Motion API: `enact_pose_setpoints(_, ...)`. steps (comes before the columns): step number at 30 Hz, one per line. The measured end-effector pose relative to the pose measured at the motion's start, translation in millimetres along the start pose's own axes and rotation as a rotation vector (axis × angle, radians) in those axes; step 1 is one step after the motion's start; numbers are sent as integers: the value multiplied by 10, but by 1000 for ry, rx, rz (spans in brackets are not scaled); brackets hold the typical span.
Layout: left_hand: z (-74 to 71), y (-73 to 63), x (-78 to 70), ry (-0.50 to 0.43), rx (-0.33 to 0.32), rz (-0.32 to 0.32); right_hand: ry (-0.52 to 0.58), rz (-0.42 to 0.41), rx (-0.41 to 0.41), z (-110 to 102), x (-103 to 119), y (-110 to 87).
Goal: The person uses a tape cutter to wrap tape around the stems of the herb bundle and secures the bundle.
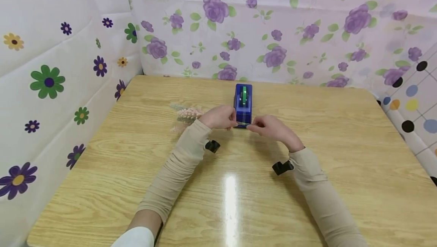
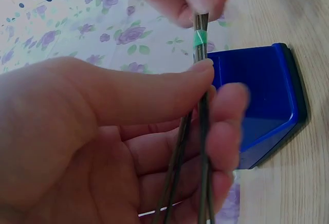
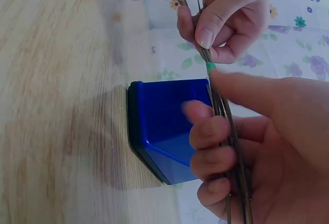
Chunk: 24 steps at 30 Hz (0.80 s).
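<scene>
A small bunch of flowers with pale pink and greyish-green heads point(image 1: 189, 114) lies crosswise in both hands, its heads to the left. My left hand point(image 1: 219, 117) pinches its thin dark stems point(image 2: 204, 142) between thumb and fingers. Further along the stems, my right hand point(image 1: 271, 128) holds them with curled fingers, thumb close to the tape. Between the hands, a narrow band of green tape point(image 2: 200, 38) goes round the stems. Just behind them stands a blue tape dispenser point(image 1: 243, 116) with a green roll point(image 1: 244, 96) in it.
The wooden table point(image 1: 136, 156) carries the dispenser. A curtain with purple flowers point(image 1: 218, 30) hangs along the back edge, and another flowered cloth point(image 1: 51, 118) covers the left side. A black wrist mount point(image 1: 282, 167) sticks out from the right sleeve.
</scene>
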<state>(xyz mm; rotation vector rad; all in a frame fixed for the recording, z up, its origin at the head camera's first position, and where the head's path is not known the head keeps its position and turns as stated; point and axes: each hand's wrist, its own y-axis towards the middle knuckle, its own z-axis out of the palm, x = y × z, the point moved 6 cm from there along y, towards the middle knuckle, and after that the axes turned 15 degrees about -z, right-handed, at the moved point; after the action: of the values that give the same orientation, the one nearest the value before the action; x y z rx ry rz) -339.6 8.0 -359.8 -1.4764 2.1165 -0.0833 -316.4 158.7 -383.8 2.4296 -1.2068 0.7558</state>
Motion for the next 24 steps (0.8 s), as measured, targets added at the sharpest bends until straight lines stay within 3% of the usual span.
enact_pose_setpoints(24,-15,-34,-53,47,-15,14,8,4,33,-35,52,-35)
